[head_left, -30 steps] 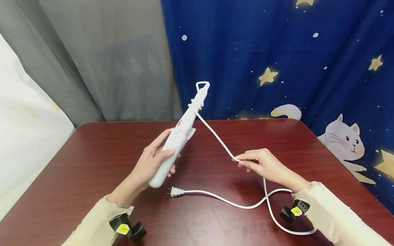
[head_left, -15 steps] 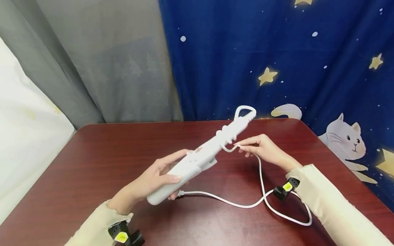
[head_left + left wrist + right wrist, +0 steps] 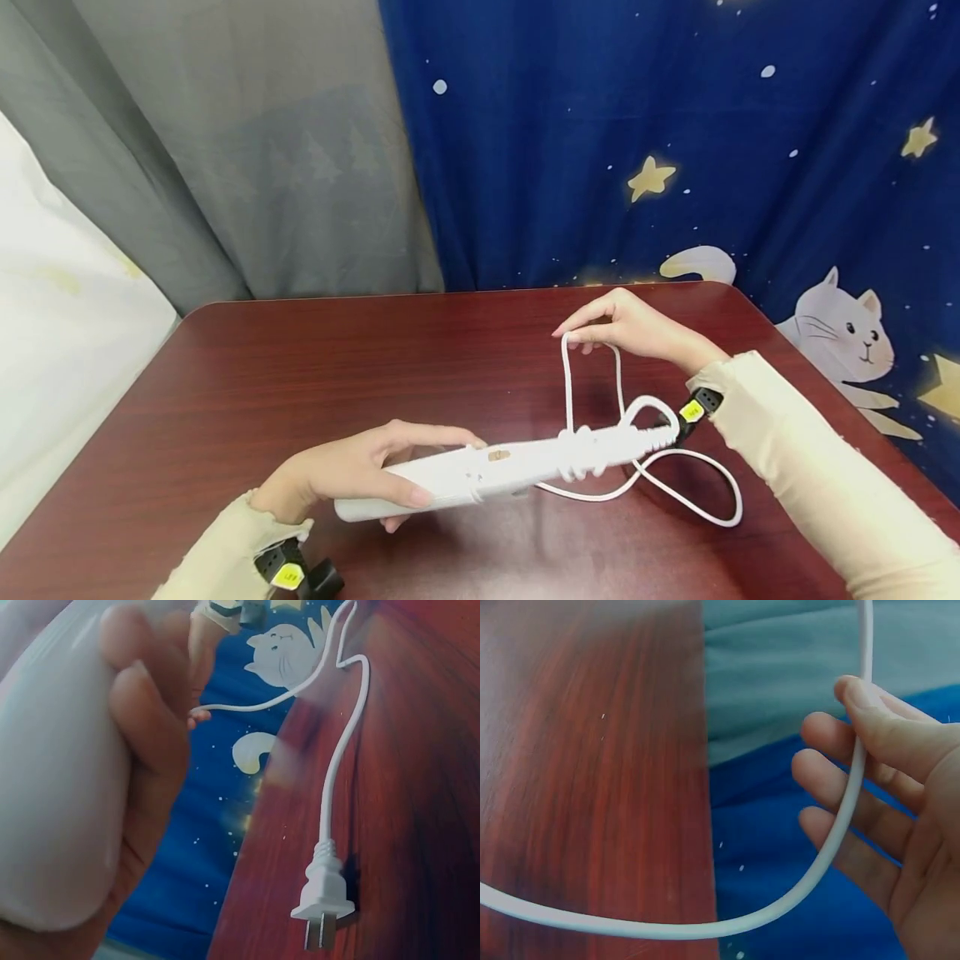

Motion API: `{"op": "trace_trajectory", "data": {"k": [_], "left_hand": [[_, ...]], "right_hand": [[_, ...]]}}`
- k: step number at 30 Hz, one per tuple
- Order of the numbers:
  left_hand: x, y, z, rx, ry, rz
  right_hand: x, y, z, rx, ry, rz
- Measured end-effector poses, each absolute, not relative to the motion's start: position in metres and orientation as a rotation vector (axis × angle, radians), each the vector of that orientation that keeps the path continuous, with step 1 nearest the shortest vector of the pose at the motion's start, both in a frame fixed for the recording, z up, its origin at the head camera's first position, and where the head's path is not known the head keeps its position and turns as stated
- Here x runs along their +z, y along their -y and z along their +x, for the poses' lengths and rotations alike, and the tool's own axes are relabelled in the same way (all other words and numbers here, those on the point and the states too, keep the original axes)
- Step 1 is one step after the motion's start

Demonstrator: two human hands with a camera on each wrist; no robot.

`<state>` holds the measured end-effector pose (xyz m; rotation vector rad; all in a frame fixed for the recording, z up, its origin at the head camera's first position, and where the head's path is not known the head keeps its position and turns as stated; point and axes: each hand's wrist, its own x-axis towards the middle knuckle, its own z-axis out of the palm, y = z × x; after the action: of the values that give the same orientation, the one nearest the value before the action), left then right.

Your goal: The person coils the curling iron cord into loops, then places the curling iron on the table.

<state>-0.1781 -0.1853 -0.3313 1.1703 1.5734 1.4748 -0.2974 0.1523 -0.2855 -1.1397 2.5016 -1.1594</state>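
Observation:
My left hand [image 3: 367, 467] holds a white hair iron [image 3: 528, 463] by its thick end, the fingers curled around it. It lies nearly level, low over the table. Several turns of its white power cord [image 3: 567, 383] are wound around the narrow end, where a loop of cord also stands out. Up and to the right, my right hand [image 3: 630, 325] pinches the cord between thumb and fingertips, with a slack length hanging on each side. In the left wrist view, the two-pin plug [image 3: 324, 889] lies on the table; the head view hides it behind the iron and left hand.
The dark red wooden table [image 3: 300, 358] lies under both hands. Behind it hang a grey curtain [image 3: 262, 167] and a blue curtain [image 3: 525, 150] with stars and a cat. A loose bight of cord [image 3: 667, 930] crosses the right wrist view.
The iron has swung down from steeply tilted to nearly level, its narrow end moving right. My right hand has risen away from me, still pinching the cord, and now lifts it above the iron.

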Motion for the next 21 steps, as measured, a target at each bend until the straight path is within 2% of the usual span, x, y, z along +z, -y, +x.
{"op": "trace_trajectory", "data": {"k": [13,21], "left_hand": [[-0.33,0.187,-0.177,1.198,-1.876,1.035],[-0.333,0.19,-0.182,1.293,-2.122,0.864]], "right_hand": [[-0.247,-0.125,-0.277,-0.918,-2.593,-1.308],[-0.236,-0.123,-0.252,-0.966,-2.766,-1.529]]}}
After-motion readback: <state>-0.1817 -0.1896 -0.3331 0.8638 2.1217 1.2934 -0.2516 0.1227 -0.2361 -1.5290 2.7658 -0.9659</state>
